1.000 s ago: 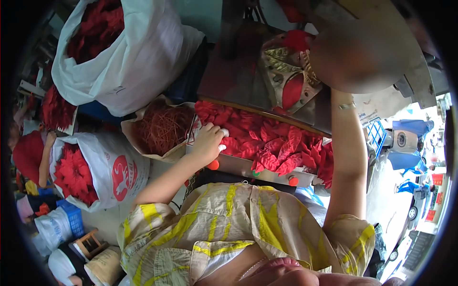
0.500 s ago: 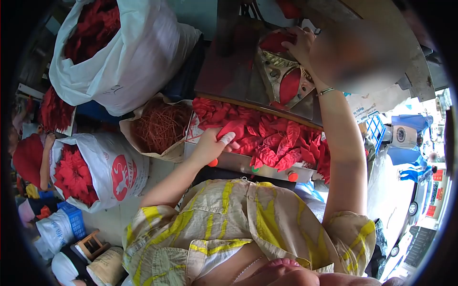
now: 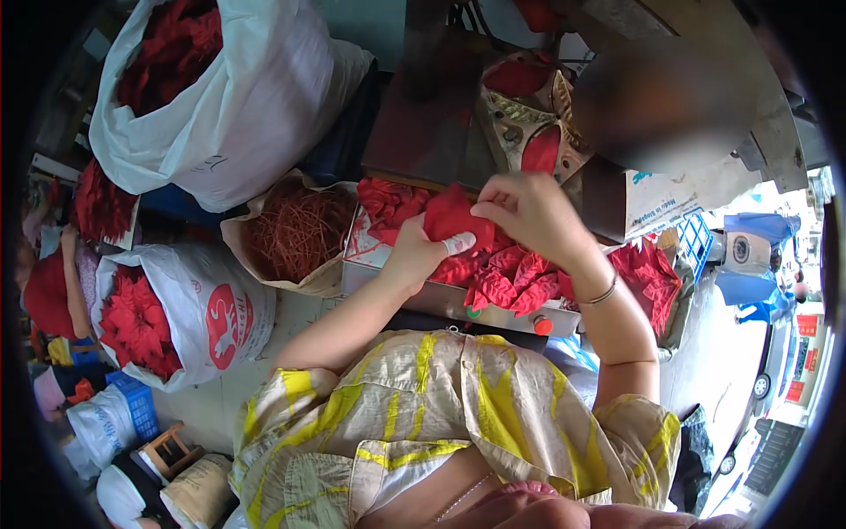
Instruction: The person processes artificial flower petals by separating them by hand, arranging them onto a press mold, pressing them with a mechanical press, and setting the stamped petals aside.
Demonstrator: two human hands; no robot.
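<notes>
My left hand (image 3: 421, 251), with white tape on a fingertip, grips red fabric petals (image 3: 448, 214) above the metal tray (image 3: 432, 298). My right hand (image 3: 529, 210) is beside them with its fingers bent together; whether a petal is between them is too small to tell. Crumpled red petals (image 3: 515, 280) fill the tray. Behind my right hand, the metal mould (image 3: 520, 115) lies on the machine's plate, with red pieces (image 3: 542, 150) in its openings.
White sacks of red flowers (image 3: 233, 106) (image 3: 189, 304) stand at the left, near a paper bag of red strands (image 3: 295, 231). Part of a person, an arm (image 3: 73, 282), shows at far left. A blue crate (image 3: 694, 245) is at the right. Orange and green buttons (image 3: 543, 326) are on the tray front.
My right hand has come down from the mould to beside my left hand. My left hand has taken hold of red petals and moved slightly right.
</notes>
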